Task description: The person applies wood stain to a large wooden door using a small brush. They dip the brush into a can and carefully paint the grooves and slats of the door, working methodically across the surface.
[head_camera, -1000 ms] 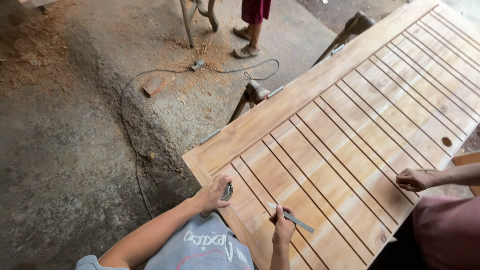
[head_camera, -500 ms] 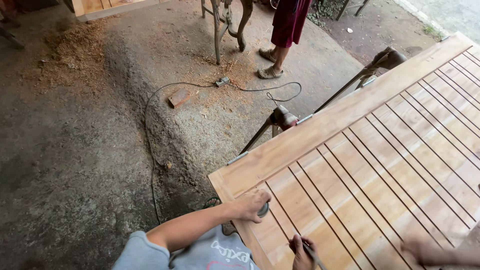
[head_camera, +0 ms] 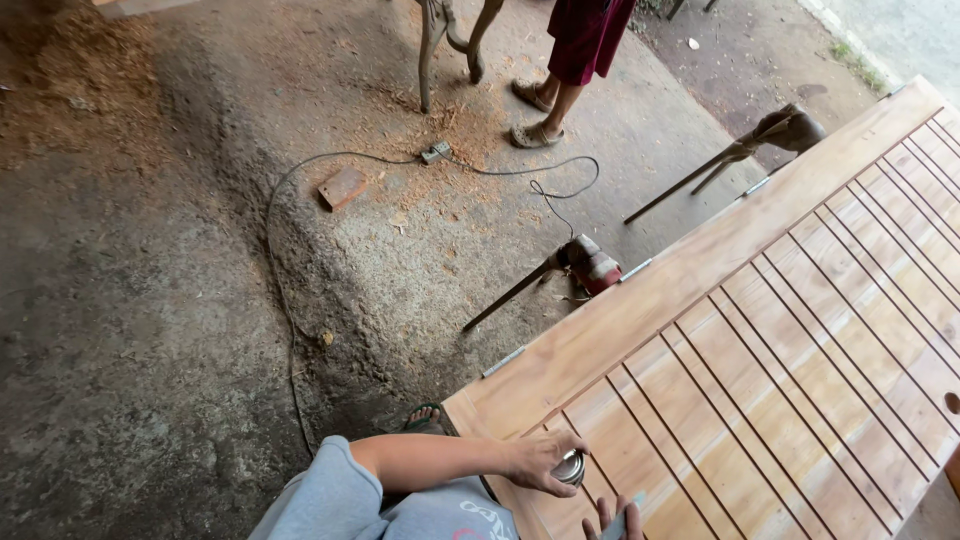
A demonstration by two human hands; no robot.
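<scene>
My left hand [head_camera: 535, 460] reaches in from the lower left in a grey-blue sleeve. It is closed around a small round metal tin [head_camera: 571, 468] that rests on the near corner of a large grooved wooden door panel [head_camera: 780, 330]. Only the fingertips of my right hand [head_camera: 612, 518] show at the bottom edge. They grip a thin flat blade tool [head_camera: 630, 510] over the panel. The rest of that hand and most of the tool are cut off.
The panel lies on metal stands [head_camera: 588, 266] above a dusty concrete floor. A cable with a socket block [head_camera: 436, 152], a brick [head_camera: 342, 186] and sawdust lie on the floor. Another person's legs [head_camera: 560, 90] stand at the top beside wooden furniture legs [head_camera: 440, 45].
The view has swung left and toward the floor. My right hand has slipped almost out of the bottom edge. Another person's hand, seen on the panel at right earlier, is out of view. My left hand stays on the tin.
</scene>
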